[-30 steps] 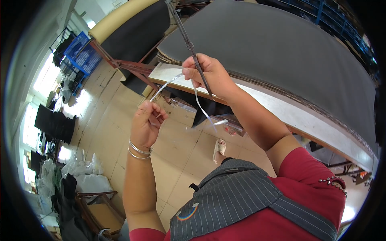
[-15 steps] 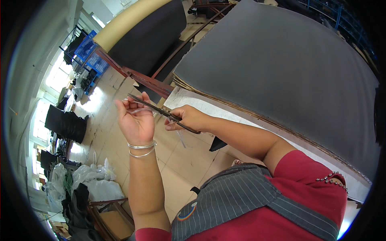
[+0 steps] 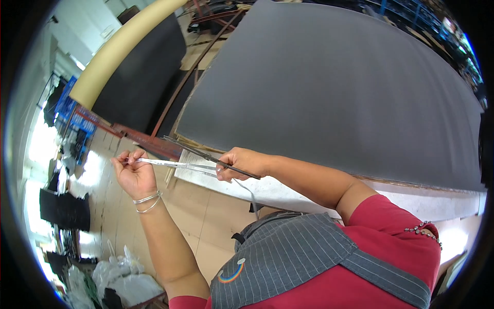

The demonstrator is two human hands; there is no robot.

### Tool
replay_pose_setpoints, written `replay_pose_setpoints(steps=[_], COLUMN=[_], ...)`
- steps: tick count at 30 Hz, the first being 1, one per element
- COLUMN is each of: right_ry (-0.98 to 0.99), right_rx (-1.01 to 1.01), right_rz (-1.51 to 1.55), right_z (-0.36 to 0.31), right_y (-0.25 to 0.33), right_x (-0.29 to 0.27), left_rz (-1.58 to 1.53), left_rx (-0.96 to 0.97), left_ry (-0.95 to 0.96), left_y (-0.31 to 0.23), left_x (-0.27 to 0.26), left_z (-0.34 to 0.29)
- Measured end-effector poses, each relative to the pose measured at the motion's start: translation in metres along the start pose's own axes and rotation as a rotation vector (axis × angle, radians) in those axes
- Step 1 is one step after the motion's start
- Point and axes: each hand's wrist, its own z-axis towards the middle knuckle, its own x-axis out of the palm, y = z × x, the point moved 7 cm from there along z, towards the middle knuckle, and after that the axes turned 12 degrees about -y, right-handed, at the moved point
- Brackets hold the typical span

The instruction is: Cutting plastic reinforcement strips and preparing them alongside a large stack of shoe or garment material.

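Note:
My left hand (image 3: pixel 136 175), bangles at its wrist, pinches one end of a pale, thin strip (image 3: pixel 172 164). The strip stretches across to my right hand (image 3: pixel 239 165), and its loose tail hangs below that hand. My right fingers are wrapped round dark metal scissors (image 3: pixel 198 152) as well as the strip. The scissor blades point up and to the left, and seem nearly closed. Both hands are in the air in front of me, close to the corner of a large table topped with dark grey sheets (image 3: pixel 319 98).
A roll of yellowish and black material (image 3: pixel 126 51) rests on a reddish metal frame (image 3: pixel 144 141) at the far left. Clear plastic bags (image 3: pixel 123 278) lie at the lower left on the tiled floor (image 3: pixel 177 226). The table has a white edge (image 3: pixel 288 193).
My left hand has moved left and slightly down, away from my right hand, pulling the strip out between them. The view has shifted, with more of the table showing.

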Motion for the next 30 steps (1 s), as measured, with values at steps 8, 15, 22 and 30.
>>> replay_pose_setpoints(steps=[8,15,22,30], right_ry=[-0.331,-0.600,-0.864,-0.781], right_rx=[-0.078,-0.121,-0.191,-0.068], right_rz=[0.126,-0.126,-0.234,-0.571], right_z=[0.001,0.009,0.024,0.041], right_y=[0.011,0.067,0.114,0.129], right_x=[-0.052,-0.069,-0.075,-0.038], left_rz=[0.021,0.008,1.748,0.967], left_rx=[-0.204,-0.338,0.366,-0.069], left_ry=[0.177,0.532,0.724,1.543], left_y=[0.060,0.068,0.064,0.124], left_x=[0.021,0.047,0.012,0.093], left_z=[0.037,0.085,0.160,0.058])
